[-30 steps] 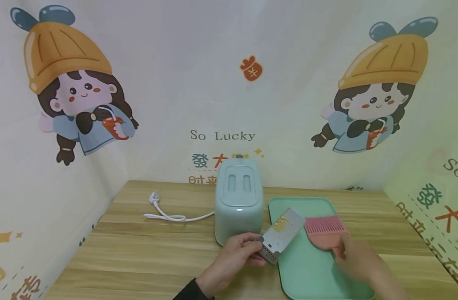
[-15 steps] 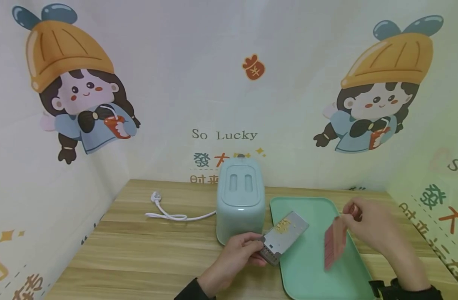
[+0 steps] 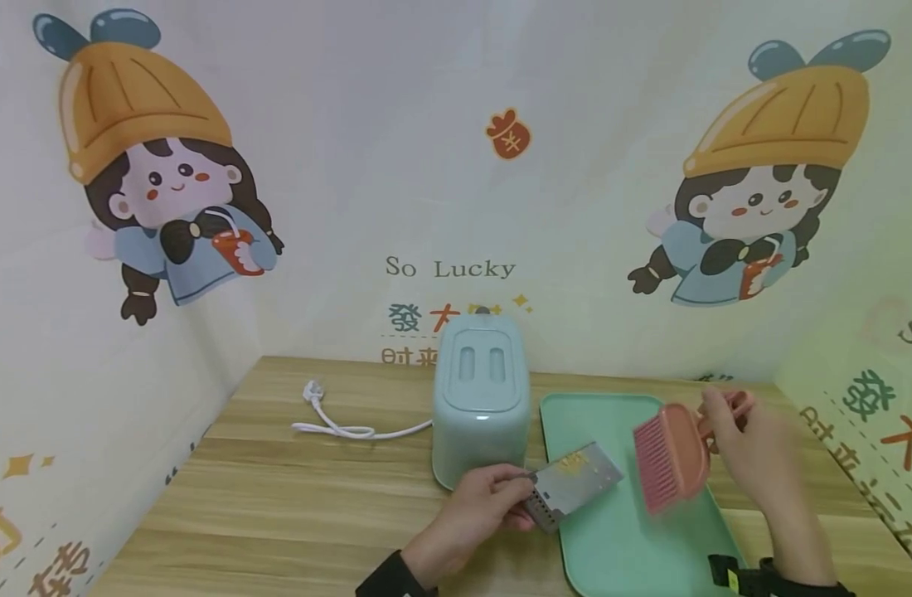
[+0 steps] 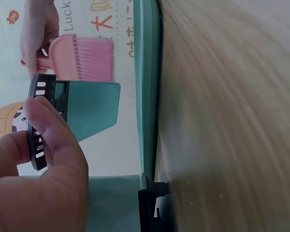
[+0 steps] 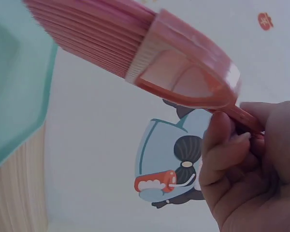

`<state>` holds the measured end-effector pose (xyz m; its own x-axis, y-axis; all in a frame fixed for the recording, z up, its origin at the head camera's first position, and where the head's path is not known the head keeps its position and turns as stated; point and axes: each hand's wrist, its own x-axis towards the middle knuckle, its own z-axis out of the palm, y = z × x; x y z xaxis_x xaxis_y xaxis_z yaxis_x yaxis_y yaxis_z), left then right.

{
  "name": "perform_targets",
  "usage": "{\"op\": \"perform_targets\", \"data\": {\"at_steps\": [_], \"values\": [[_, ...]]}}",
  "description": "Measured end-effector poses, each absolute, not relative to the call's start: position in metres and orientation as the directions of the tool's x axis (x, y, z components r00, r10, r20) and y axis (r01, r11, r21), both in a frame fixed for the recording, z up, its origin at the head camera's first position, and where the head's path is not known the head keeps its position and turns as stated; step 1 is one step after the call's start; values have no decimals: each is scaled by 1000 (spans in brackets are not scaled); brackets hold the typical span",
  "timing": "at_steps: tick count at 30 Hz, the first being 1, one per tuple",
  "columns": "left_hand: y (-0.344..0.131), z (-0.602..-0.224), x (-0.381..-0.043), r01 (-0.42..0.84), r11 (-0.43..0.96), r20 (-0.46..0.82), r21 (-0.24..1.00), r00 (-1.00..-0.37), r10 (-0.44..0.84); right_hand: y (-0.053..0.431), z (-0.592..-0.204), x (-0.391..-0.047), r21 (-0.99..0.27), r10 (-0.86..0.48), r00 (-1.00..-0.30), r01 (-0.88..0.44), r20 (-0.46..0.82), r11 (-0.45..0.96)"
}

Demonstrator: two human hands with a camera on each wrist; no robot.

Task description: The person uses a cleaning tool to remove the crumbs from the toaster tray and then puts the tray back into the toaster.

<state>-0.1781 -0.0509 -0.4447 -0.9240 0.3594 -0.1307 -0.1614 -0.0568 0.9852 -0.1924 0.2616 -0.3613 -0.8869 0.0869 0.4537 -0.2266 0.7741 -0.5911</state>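
Note:
My left hand (image 3: 486,507) grips the dark slotted end of a metal crumb tray (image 3: 575,489), with yellow crumbs on its flat face. The tray is held in front of the toaster (image 3: 478,414), over the left edge of a green serving tray (image 3: 613,531). In the left wrist view my fingers close around the slotted end (image 4: 38,154). My right hand (image 3: 754,439) holds a pink cleaning brush (image 3: 676,456) by its handle, above the serving tray's right side. Its bristles (image 5: 94,34) point left, toward the crumb tray but apart from it.
The toaster's white cord and plug (image 3: 337,427) lie on the wooden table (image 3: 277,514) to its left. A patterned cloth wall (image 3: 351,166) stands behind the table and along both sides.
My right hand has lifted the brush off the serving tray and turned it so the bristles face left. The crumb tray has tilted and shifted slightly in my left hand.

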Motion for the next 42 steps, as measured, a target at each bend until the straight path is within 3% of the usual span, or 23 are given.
{"op": "perform_targets", "data": {"at_steps": [3, 5, 10, 21, 28, 37, 42], "values": [[-46, -446, -179, -163, -50, -133, 985, -919, 372, 257, -355, -189, -649, 176, -841, -244, 512, 721], [-43, -446, -180, -167, -45, -138, 985, -913, 383, 250, -352, -187, -711, 187, -857, -256, 480, 655], [-38, -449, -182, -183, -37, -153, 982, -900, 409, 231, -358, -191, -851, 75, -939, -270, 337, 451], [-37, -461, -183, -219, -37, -186, 975, -895, 405, 212, -388, -208, -923, -19, -969, -239, 245, 303], [-35, -465, -184, -223, -51, -187, 973, -902, 389, 211, -400, -214, -905, -30, -969, -240, 246, 352], [-33, -468, -184, -224, -56, -187, 973, -906, 379, 235, -401, -213, -825, 44, -961, -211, 273, 525], [-34, -466, -185, -232, -36, -203, 972, -907, 368, 235, -394, -212, -857, 48, -957, -232, 285, 460]]}}
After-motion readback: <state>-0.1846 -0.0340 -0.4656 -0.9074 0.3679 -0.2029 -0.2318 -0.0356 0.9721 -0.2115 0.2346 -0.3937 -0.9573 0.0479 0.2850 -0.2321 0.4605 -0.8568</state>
